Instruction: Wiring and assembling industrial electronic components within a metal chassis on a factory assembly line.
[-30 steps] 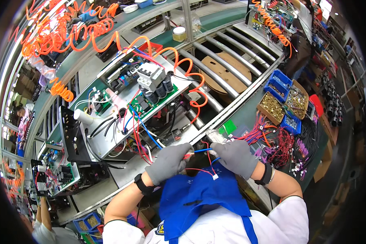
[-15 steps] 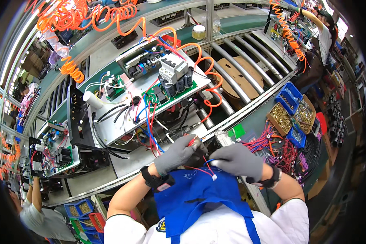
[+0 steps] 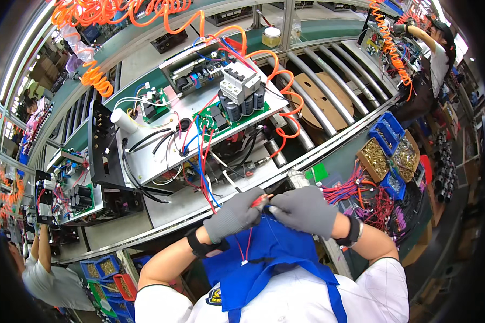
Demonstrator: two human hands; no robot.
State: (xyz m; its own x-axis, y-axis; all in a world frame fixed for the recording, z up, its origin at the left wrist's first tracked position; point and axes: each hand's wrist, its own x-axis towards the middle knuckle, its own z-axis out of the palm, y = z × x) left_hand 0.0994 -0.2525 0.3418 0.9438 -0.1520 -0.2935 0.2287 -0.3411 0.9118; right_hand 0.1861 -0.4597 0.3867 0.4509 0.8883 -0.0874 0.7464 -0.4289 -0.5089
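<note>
My left hand (image 3: 234,216), in a grey glove, is closed around a small red piece (image 3: 260,201) whose kind I cannot make out. Against it, my right hand (image 3: 305,211), also gloved, pinches a thin wire mostly hidden by the fingers. Both hands meet in front of the blue apron. Below the left hand a pair of thin red wires (image 3: 248,245) hangs down, ending in a white plug connector (image 3: 244,262). Beyond the hands is an open metal chassis (image 3: 161,156) with circuit boards, black capacitors (image 3: 246,106) and loose red and blue wires (image 3: 202,167).
Orange coiled air hose (image 3: 292,110) loops over the chassis. Roller conveyor (image 3: 328,97) runs to the right. Bins of screws (image 3: 373,156) and wire bundles (image 3: 350,188) lie on the right bench. Co-workers stand at far left (image 3: 54,280) and far right (image 3: 439,64).
My hands have drawn together and slightly down. The white connector on its red wires has swung left and lower, from between the hands to below the left one.
</note>
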